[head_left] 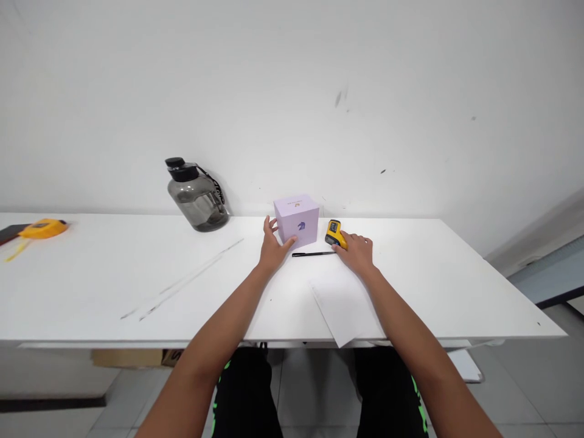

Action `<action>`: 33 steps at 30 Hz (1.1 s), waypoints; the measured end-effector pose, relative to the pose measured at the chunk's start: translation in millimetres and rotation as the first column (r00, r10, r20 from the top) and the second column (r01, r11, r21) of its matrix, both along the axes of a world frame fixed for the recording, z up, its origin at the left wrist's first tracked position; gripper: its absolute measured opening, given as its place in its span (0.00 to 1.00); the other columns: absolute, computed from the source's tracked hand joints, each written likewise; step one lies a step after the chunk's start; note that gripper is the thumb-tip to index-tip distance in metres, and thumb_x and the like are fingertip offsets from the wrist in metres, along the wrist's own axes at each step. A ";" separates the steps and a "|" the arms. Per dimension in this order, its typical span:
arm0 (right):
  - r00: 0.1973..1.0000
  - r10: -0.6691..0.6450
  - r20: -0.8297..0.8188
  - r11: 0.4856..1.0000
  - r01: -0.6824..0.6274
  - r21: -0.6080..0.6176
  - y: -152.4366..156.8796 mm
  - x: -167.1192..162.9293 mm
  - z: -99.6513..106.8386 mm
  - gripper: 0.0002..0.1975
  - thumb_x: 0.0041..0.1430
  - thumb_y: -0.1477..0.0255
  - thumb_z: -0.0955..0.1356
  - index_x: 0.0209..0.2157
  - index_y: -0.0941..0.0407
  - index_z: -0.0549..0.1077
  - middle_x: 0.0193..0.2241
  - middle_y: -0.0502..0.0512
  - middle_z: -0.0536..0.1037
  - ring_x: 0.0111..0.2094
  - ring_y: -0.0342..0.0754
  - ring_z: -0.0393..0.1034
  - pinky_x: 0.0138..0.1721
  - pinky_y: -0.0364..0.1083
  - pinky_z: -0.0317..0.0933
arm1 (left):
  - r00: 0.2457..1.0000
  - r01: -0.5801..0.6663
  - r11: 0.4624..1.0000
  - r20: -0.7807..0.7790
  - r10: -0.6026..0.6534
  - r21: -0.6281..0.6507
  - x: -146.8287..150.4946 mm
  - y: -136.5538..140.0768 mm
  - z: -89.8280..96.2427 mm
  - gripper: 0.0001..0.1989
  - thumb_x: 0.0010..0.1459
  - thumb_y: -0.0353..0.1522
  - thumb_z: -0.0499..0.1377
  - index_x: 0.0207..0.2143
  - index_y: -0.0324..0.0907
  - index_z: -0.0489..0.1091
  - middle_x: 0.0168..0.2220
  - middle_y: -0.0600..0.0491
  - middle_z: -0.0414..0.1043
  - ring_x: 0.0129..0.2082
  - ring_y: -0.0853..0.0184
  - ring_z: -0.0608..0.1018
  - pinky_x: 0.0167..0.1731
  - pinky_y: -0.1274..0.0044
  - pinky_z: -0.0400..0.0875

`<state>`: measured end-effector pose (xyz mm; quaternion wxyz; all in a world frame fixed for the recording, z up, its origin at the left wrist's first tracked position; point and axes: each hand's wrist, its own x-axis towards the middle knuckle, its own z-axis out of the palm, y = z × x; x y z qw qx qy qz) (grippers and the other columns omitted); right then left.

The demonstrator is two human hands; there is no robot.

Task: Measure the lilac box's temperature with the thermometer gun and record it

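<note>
A small lilac cardboard box [306,228] with a dark purple emblem on its front stands near the wall. My left hand [275,248] grips its left side, thumb against the lower front and the other fingers spread along the side. To the right of the box is a yellow-and-black laser distance meter [334,233] with a small display. My right hand [358,250] is closed around its right side, thumb at the near end. A black pen [312,254] lies just in front of the box, its right end by my right thumb. A white paper sheet [342,304] lies beneath my right forearm.
A grey translucent water jug [198,201] with a black cap stands at the back left. At the far left are a yellow tape measure [44,229] and a dark flat object [11,233]. The white table [182,280] meets the wall behind; the paper overhangs its front edge.
</note>
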<state>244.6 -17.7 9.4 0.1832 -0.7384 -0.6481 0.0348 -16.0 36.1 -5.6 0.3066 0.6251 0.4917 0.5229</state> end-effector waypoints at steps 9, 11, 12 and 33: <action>0.996 -0.003 0.087 1.000 0.006 -0.028 -2.0 -3.2 1.5 0.27 0.71 0.58 0.59 0.66 0.55 0.66 0.57 0.63 0.77 0.59 0.60 0.67 0.67 0.63 0.37 | 0.999 0.000 0.999 -0.032 -0.001 -0.040 -0.8 -1.8 3.4 0.56 0.52 0.44 0.70 0.72 0.53 0.36 0.75 0.41 0.48 0.71 0.47 0.62 0.64 0.52 0.62; 0.996 -0.010 0.086 1.000 0.012 -0.021 -1.7 -4.2 0.0 0.27 0.71 0.58 0.59 0.65 0.54 0.67 0.57 0.63 0.77 0.59 0.61 0.67 0.68 0.64 0.36 | 0.999 0.000 0.999 -0.034 -0.002 -0.037 -1.1 -1.1 2.5 0.56 0.52 0.44 0.70 0.72 0.53 0.36 0.75 0.41 0.48 0.71 0.47 0.62 0.65 0.52 0.61; 0.996 -0.012 0.086 1.000 0.013 -0.017 -1.6 -4.5 -0.8 0.27 0.71 0.58 0.59 0.65 0.54 0.67 0.57 0.64 0.77 0.59 0.61 0.67 0.68 0.64 0.36 | 0.999 0.002 0.999 -0.037 -0.003 -0.035 -1.2 -0.8 2.2 0.56 0.53 0.44 0.70 0.72 0.53 0.36 0.75 0.41 0.48 0.71 0.48 0.62 0.65 0.52 0.61; 0.999 -0.014 0.042 0.999 0.016 -0.044 -4.8 -5.0 3.9 0.28 0.71 0.58 0.59 0.68 0.52 0.64 0.61 0.60 0.74 0.61 0.58 0.65 0.67 0.61 0.43 | 0.999 0.013 0.999 -0.045 -0.015 -0.033 -1.6 0.7 -1.5 0.55 0.53 0.45 0.69 0.73 0.51 0.38 0.75 0.39 0.47 0.70 0.46 0.61 0.66 0.51 0.60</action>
